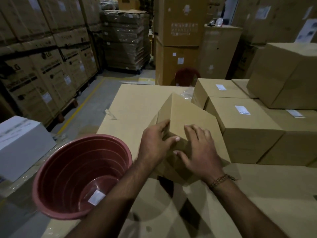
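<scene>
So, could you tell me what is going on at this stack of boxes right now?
A person is handling a small cardboard box, which sits tilted on a large flat carton. The left hand holds its near left corner, thumb on the front, while the right hand lies with spread fingers on the face beside it. A red plastic tub sits to the left, and closed, labelled boxes are stacked on the right.

It was a warehouse: tall stacks of printed cartons (42,66) lined the aisle, a shrink-wrapped pallet load (125,40) stood behind, a yellow line (82,103) marked the concrete floor, and labelled boxes (243,127) crowded the foreground.
</scene>
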Demonstrator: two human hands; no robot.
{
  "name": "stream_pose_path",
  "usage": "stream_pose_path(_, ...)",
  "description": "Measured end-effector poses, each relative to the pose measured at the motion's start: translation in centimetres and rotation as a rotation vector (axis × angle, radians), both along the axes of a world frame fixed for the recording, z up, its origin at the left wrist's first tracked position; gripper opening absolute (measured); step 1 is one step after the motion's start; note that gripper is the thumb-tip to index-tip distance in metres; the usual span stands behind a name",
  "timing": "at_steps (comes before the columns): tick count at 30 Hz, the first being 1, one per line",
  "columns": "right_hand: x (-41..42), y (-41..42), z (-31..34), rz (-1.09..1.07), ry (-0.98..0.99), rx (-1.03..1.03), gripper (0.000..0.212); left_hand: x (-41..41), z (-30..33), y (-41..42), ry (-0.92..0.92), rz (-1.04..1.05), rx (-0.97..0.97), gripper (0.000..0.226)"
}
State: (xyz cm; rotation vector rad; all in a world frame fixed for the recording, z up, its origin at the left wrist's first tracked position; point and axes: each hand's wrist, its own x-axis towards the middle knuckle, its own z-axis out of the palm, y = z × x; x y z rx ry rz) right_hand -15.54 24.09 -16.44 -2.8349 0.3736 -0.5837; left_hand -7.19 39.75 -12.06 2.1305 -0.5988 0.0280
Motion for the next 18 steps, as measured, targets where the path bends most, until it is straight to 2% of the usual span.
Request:
stream_pose_path(2, 0.8, 0.1, 1.0, 0.018, -0.036, -0.040, 0.106, 0.0, -0.8, -0.6, -0.022, 0.001, 0.009, 0.076)
stream_pose_path(4, 1.1, -0.1, 2.1, 0.031, 0.011, -0.107, 0.113, 0.1, -1.2, -0.8, -0.031, -0.021, 0.001, 0.073)
stream_pose_path(6, 1.2, -0.3, 2.6, 0.041, 0.078, -0.209, 0.110, 0.2, -1.4, -0.7, -0.024, -0.053, -0.025, 0.070)
stream_pose_path(9, 1.1, -0.2, 2.9, 0.034, 0.126, -0.285, 0.096, 0.4, -1.7, -0.5, 0.028, -0.040, -0.030, 0.078)
stream_pose_path(12, 1.2, -0.1, 3.0, 0.027, 0.145, -0.252, 0.087, 1.1, -2.6, -0.3, 0.080, 0.001, 0.137, 0.083)
stream_pose_path(15, 1.7, 0.0, 2.9, 0.016, 0.142, -0.229, 0.087, 1.8, -3.2, 0.2, 0.079, 0.044, 0.362, 0.072)
stream_pose_path(18, 2.7, -0.5, 2.8, 0.015, 0.109, -0.216, 0.086, 3.2, -3.1, 0.2, 0.128, 0.017, 0.429, 0.060)
